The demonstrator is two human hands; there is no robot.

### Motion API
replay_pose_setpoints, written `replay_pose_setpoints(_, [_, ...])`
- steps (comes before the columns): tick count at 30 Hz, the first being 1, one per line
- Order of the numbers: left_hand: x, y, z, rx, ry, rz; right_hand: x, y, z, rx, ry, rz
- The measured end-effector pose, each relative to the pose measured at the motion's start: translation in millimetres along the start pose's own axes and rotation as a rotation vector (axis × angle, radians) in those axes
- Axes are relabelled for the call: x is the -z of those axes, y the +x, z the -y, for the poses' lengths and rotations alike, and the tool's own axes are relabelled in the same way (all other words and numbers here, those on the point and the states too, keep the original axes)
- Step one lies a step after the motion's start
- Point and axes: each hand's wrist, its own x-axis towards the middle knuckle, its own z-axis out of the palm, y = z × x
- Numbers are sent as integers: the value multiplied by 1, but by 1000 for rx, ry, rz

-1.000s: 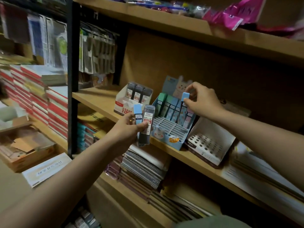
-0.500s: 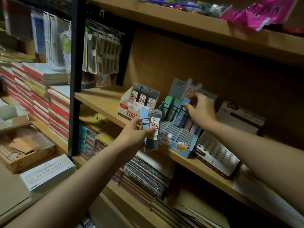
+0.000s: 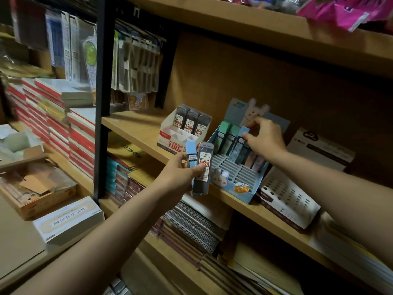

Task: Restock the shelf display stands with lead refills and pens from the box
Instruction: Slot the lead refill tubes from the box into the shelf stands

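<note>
Right hand (image 3: 264, 138) lower, blue refill (image 3: 241, 143) deeper in stand (image 3: 238, 177)

Dim light falls on wooden shelves (image 3: 136, 126) braced by a black upright post (image 3: 101, 99).

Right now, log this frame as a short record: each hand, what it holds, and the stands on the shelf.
left hand: grips a blue-capped lead case and a dark 0.7 lead case
right hand: pinches a blue-capped case standing in the bunny display stand
white-and-red stand: three dark cases in its back row
white perforated stand: holes look empty
</note>
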Motion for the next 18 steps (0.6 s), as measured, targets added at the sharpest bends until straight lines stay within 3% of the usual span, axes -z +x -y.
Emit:
replay_pose_setpoints(10, [-4, 0, 10, -10, 16, -5, -14, -11, 1, -60, 69, -75])
replay_pose_setpoints(15, [-6, -5, 12, 5, 34, 46, -6, -21, 1, 15, -5, -16])
replay_pose_setpoints(18, [-9, -8, 12, 3, 51, 78, 3, -37, 9, 15, 121, -18])
